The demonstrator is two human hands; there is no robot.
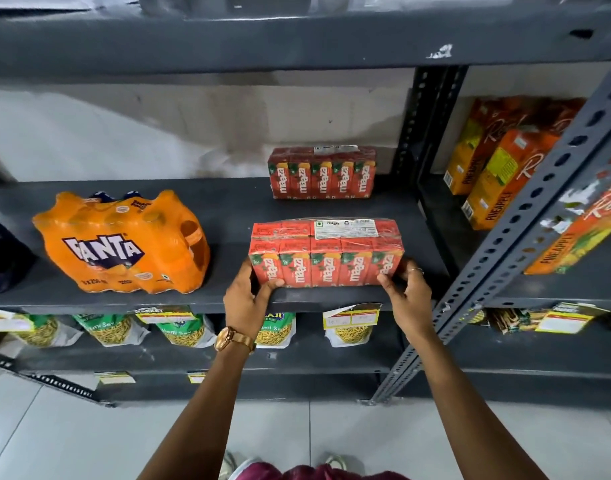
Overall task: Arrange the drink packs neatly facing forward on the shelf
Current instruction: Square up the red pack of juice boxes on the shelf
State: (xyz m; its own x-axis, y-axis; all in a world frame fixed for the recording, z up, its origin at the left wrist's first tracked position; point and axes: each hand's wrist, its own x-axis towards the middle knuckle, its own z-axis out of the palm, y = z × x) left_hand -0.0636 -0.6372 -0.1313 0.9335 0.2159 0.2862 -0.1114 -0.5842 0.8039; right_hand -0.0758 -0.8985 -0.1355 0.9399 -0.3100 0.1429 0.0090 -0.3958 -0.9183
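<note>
Both hands are on the front Maaza pack, a shrink-wrapped row of red juice cartons sitting right at the front edge of the dark grey shelf; its printed faces point out toward the camera and a white label shows on top. The left hand cups the pack's left end, thumb pressed across the lower front of the leftmost carton, the other fingers curled round the side where I can't really see them; there's a gold watch on that wrist. The right hand is on the pack's right end, thumb against the bottom corner of the last carton, fingers wrapped loosely round the side, a ring on one of them; so each hand is partly closed on an end of the same pack, and it's sandwiched between them.

Everything else, relative to that pack: a second Maaza pack stands straight behind it near the back wall, well apart, also face forward; to the left on the same shelf is an orange Fanta multipack, sitting at a slight tilt; further left a dark pack is only partly in view, can't tell what it is. Off to the right, past the perforated upright, orange pineapple juice cartons lean in the next bay. Below the pack, snack pouches line the lower shelf with yellow price tags hanging off the edge just under the right hand.
</note>
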